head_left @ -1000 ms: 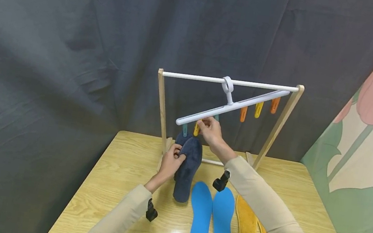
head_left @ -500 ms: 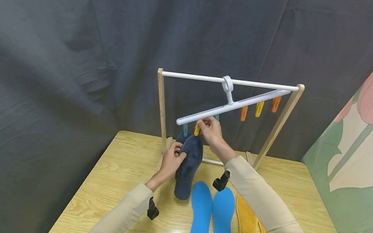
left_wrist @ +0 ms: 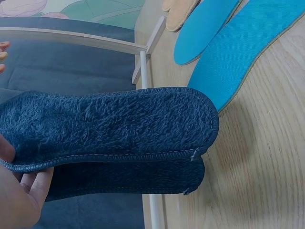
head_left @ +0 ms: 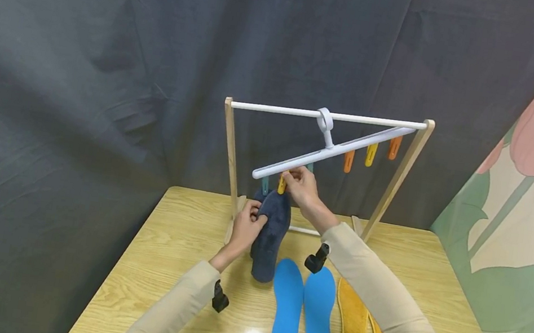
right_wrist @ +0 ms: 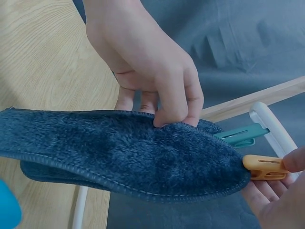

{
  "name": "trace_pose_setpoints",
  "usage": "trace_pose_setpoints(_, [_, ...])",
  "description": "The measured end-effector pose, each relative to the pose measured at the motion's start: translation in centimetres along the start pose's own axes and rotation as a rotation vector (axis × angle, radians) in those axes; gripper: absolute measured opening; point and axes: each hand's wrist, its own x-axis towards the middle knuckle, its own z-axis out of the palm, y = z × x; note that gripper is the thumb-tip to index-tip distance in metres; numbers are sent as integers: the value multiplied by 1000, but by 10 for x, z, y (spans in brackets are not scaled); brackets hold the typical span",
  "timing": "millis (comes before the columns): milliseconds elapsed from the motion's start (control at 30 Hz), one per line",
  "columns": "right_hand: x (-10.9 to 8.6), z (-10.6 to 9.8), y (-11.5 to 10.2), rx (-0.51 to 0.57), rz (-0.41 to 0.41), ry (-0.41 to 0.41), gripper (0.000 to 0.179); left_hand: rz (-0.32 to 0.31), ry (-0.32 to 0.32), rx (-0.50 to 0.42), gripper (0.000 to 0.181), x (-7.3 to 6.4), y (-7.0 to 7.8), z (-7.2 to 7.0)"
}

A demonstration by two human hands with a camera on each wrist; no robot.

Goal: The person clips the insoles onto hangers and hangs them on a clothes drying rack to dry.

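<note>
My left grip [head_left: 246, 228] pinches a likely floppy navy plush insole [head_left: 271, 238] by the edge, right grip [head_left: 302, 188] a yellow plastic clip [right_wrist: 259, 162].

Free passage below the three far-right clips [head_left: 370, 155], between right fingers [head_left: 303, 174] and right post [head_left: 400, 177], tilted hanger [head_left: 346, 148] a barrier overhead

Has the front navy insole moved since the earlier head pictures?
Yes, the front navy insole has risen slightly in the image, judged against the left blue insole.

Dark curtain [head_left: 82, 61] behind the wooden table [head_left: 159, 242] — tulip mural [head_left: 520, 225] beside it.
</note>
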Motion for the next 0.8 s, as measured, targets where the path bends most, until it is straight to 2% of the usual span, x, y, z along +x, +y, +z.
trace_pose_setpoints(800, [-4, -2, -2, -49, -5, -12, 31, 49, -1, -23, 26, 0, 7, 0])
